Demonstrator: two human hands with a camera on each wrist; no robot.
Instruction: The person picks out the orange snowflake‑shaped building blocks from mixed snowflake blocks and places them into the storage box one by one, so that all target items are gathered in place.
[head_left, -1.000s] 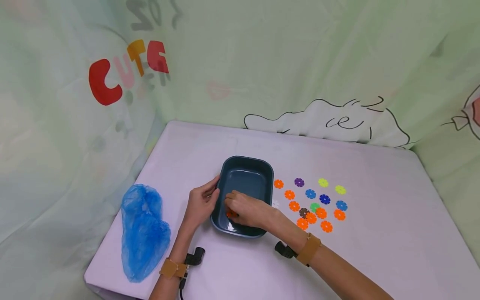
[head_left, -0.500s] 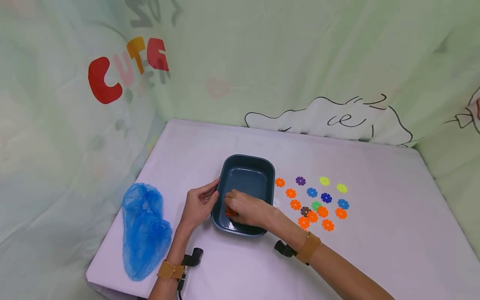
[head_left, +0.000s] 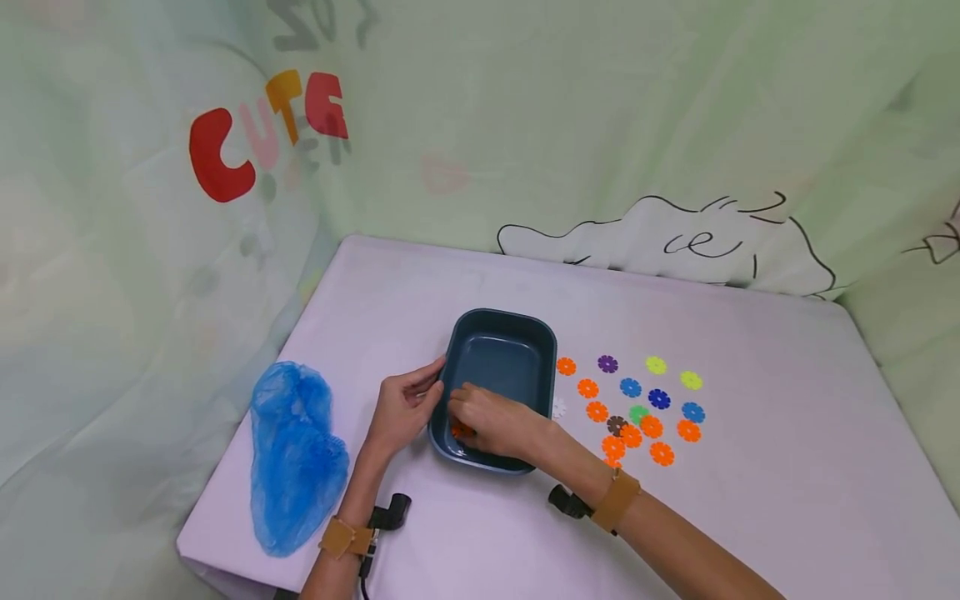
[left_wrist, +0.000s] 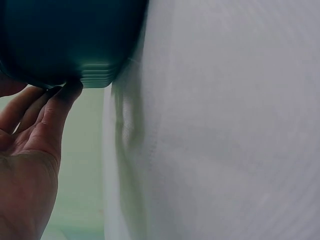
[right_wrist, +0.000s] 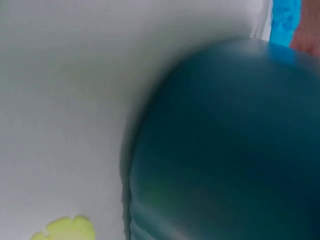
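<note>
A dark blue-green plastic tray point(head_left: 498, 350) sits at the middle of the white table. My left hand point(head_left: 402, 408) steadies its left side, thumb and fingertips touching the outer wall near the rim with fingers fairly straight. The left wrist view shows that hand point(left_wrist: 37, 145) with the thumb tip against the tray wall. Inside the tray's near left part is my right hand point(head_left: 491, 423), fingers curled down over orange snowflake discs point(head_left: 460, 429); the fingers partly hide them. The right wrist view shows the tray's outer wall point(right_wrist: 225, 140), the right hand being hidden there.
Right of the tray lie several loose snowflake discs: orange point(head_left: 662, 453), yellow point(head_left: 691, 380), blue point(head_left: 693, 412), purple point(head_left: 607, 363), green point(head_left: 638, 414), brown point(head_left: 617, 425) and white point(head_left: 558, 407). A crumpled blue plastic bag point(head_left: 296, 458) lies at the table's left edge. Patterned curtains surround the table.
The head view has shifted slightly, so the scene sits a little further right. Both hands keep practically the same pose at the tray.
</note>
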